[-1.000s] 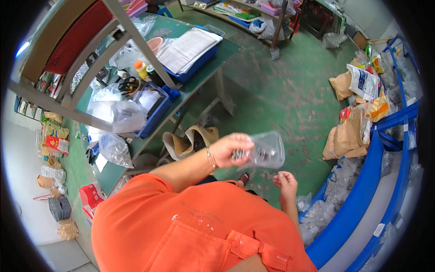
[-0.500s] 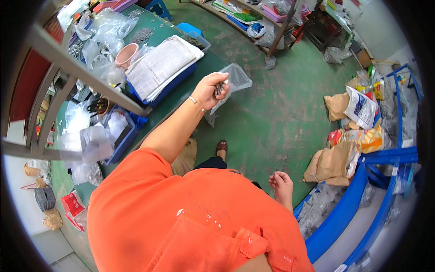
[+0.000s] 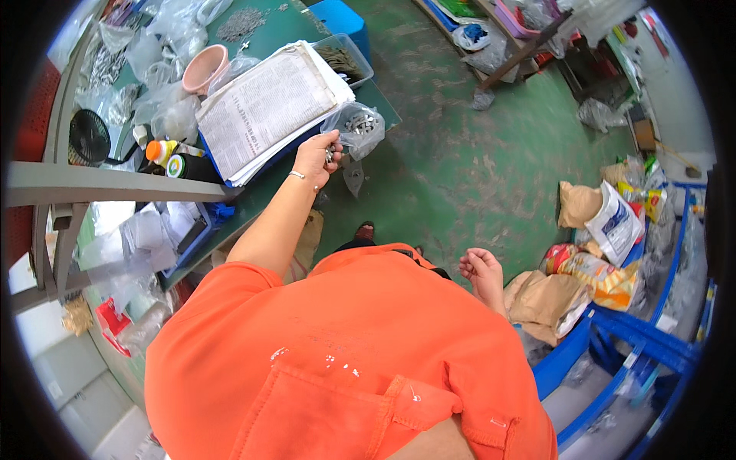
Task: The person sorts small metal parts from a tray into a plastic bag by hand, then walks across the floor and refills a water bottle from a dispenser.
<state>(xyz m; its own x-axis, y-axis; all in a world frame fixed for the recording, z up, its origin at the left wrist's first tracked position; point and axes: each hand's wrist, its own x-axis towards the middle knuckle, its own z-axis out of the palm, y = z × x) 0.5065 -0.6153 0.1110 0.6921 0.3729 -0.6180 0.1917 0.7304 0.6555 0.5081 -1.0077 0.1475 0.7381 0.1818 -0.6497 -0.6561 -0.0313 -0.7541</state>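
My left hand is closed beside the corner of the green table. Shiny small metal parts show between its fingers. Against the fingertips is a clear plastic bag with more grey metal pieces inside, its lower end hanging past the table edge. How the fingers grip the bag is partly hidden. My right hand hangs low at my right side, fingers curled loosely inward, with nothing visible in it. Close to the left hand lies a stack of newspaper in a blue tray.
The green table carries a pink bowl, a clear tub, plastic bags and a pile of metal bits. A grey metal frame crosses at left. Paper sacks and a blue rack stand at right.
My left hand has moved left and slightly down in view. The bag, which trailed outward over the floor, now bunches by the table corner with metal pieces showing. My right hand stays low.
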